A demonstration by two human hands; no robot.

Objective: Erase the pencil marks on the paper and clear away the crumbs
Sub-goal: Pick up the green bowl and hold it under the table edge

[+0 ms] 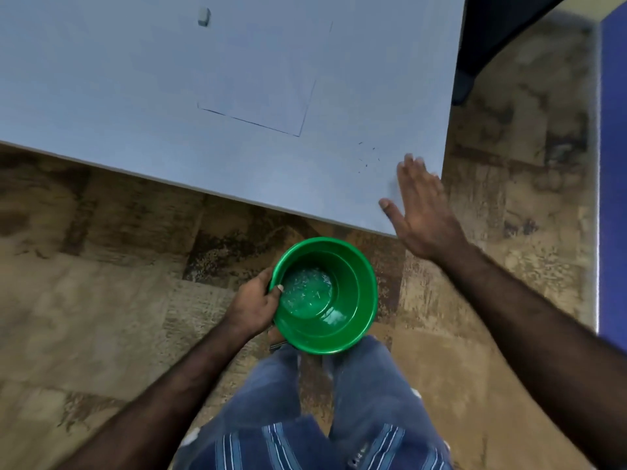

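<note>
A white sheet of paper lies on the pale table, almost the same colour as it. A few dark eraser crumbs are scattered near the table's near right corner. My right hand is flat and blurred over that corner, fingers straight, just right of the crumbs. Below the table edge my left hand grips the rim of a green bowl, thumb inside; small bits lie in the bowl's bottom. A white eraser sits at the far side of the table.
Brown patterned floor lies below the table edge. My legs in blue jeans stand under the bowl. A dark chair is at the upper right and a blue panel at the right edge.
</note>
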